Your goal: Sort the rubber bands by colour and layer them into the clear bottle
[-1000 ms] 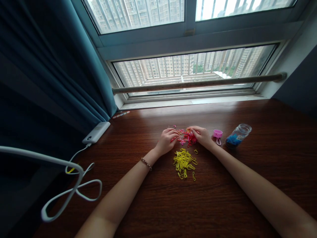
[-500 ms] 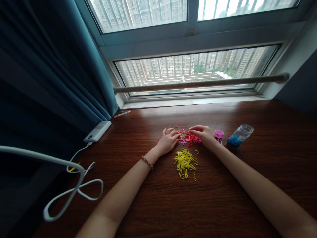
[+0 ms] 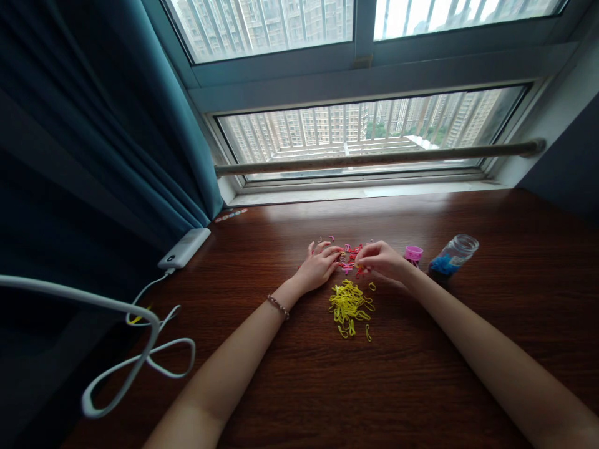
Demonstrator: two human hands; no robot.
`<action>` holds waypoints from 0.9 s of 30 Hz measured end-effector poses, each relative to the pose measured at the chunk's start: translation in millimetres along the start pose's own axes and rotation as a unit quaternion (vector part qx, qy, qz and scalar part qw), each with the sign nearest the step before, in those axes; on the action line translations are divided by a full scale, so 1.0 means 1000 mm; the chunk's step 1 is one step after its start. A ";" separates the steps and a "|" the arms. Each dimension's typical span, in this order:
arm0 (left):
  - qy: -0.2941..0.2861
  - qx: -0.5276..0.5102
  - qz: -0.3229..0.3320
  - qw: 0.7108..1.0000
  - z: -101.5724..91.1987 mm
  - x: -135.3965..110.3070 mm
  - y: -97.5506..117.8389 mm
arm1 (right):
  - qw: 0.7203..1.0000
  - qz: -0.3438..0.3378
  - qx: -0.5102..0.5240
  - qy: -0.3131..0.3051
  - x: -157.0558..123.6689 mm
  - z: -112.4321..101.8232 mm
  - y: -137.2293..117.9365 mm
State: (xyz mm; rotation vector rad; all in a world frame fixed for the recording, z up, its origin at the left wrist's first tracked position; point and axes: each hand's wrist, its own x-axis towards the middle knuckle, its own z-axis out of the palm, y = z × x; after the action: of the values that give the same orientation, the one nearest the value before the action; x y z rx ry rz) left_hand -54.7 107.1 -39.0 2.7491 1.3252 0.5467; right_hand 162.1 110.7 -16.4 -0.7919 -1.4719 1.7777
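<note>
A loose pile of red and pink rubber bands (image 3: pixel 347 268) lies between my two hands. My left hand (image 3: pixel 320 264) rests at the pile's left side, its fingers spread and lying low over the bands. At the right side, my right hand (image 3: pixel 380 258) is closed in a pinch above the pile, with a small yellow rubber band (image 3: pixel 359 267) at its fingertips, mostly hidden. Nearer to me sits a heap of yellow rubber bands (image 3: pixel 350 302), a few of them lying loose around its edge.
Right of my right hand stand a small pink container (image 3: pixel 413 252) and a tilted clear jar (image 3: pixel 453 255) with blue bands inside. A white power bank (image 3: pixel 184 248) with a white cable (image 3: pixel 154 330) lies at the left, by the blue curtain (image 3: pixel 187 156). A window is behind the table.
My right hand has come down and nearer to me over the red pile, its fingers more curled around the yellow band. My left hand has barely moved.
</note>
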 end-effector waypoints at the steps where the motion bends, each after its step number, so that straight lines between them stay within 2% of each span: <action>1: 0.004 -0.002 -0.002 1.000 0.000 0.000 0.000 | 0.997 0.029 -0.026 -0.063 -0.002 0.001 -0.003; 3: 0.019 -0.006 -0.003 1.000 0.001 0.000 0.000 | 0.981 0.078 -0.070 -0.164 -0.006 0.005 -0.007; 4: 0.028 -0.008 0.000 1.000 0.002 0.000 -0.001 | 0.975 0.088 -0.086 -0.185 -0.007 0.006 -0.008; 5: 0.039 -0.012 0.004 0.999 0.002 0.001 -0.002 | 0.975 0.083 -0.101 -0.179 -0.007 0.006 -0.008; 7: 0.067 -0.026 0.014 0.997 0.003 0.001 -0.004 | 0.986 0.031 -0.133 -0.092 -0.004 0.004 -0.004; 9: 0.105 -0.047 0.013 0.993 0.002 0.002 -0.007 | 0.980 -0.054 -0.187 0.047 0.001 -0.002 0.003; 11: 0.140 -0.071 0.005 0.988 0.001 0.002 -0.009 | 0.938 -0.134 -0.278 0.160 0.005 -0.008 0.010; 13: 0.155 -0.100 0.007 0.983 -0.002 0.002 -0.008 | 0.888 -0.183 -0.374 0.195 0.007 -0.011 0.016; 15: 0.141 -0.136 0.029 0.980 -0.005 0.001 -0.003 | 0.851 -0.204 -0.450 0.178 0.007 -0.011 0.019; 19: 0.067 -0.227 0.094 0.967 -0.009 0.000 0.011 | 0.784 -0.206 -0.571 0.128 0.004 -0.007 0.018; 21: 0.028 -0.271 0.124 0.954 -0.010 0.000 0.018 | 0.762 -0.201 -0.606 0.111 0.003 -0.007 0.018; 24: -0.004 -0.286 0.159 0.945 -0.012 0.002 0.021 | 0.758 -0.191 -0.614 0.110 0.004 -0.007 0.020; 27: 0.036 -0.252 0.125 0.959 -0.013 0.003 0.019 | 0.782 -0.180 -0.582 0.131 0.006 -0.010 0.022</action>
State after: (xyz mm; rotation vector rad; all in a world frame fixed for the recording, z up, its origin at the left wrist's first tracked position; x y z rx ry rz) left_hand -43.0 96.5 -22.5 2.4861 0.7114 0.8661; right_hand 163.2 118.6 -40.2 -1.1357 -2.2723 0.2769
